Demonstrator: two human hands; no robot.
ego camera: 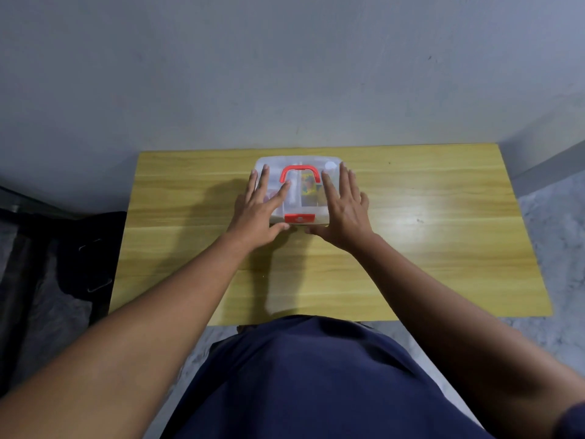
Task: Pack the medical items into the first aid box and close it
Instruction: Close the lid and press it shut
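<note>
The first aid box (304, 164) is a translucent white plastic case with a red handle (299, 172) lying flat on its lid and a red latch (299, 218) on its near side. It stands at the back middle of the wooden table (411, 248) with its lid down. Packed items, one with a yellow label, show dimly through the lid. My left hand (261, 210) lies flat on the lid's left half, fingers spread, thumb against the near wall. My right hand (343, 207) lies flat on the right half, thumb at the near edge.
A grey wall (285, 74) rises directly behind the table. Dark bags or cloth (79, 255) lie on the floor to the left. My torso in a dark blue shirt (316, 375) is at the table's near edge.
</note>
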